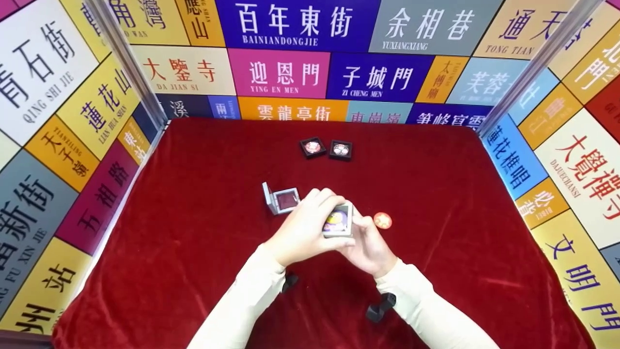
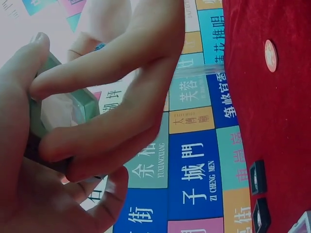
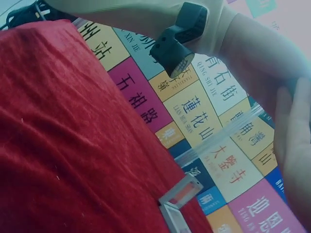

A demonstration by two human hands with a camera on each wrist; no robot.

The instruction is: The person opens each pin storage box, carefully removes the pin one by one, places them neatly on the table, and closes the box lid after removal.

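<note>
- One box [image 1: 337,221] was gripped by left hand [image 1: 304,227] and right hand [image 1: 372,246].
- Disc [image 1: 382,220] lay near right hand.
- Open case [image 1: 286,199] sat beside left hand.

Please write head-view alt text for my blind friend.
A person's left grip and right grip hold a small grey square case showing a colourful design. On the red cloth lie an open grey case to the left, a reddish disc to the right and two black boxes farther back, with lettered panels behind.
</note>
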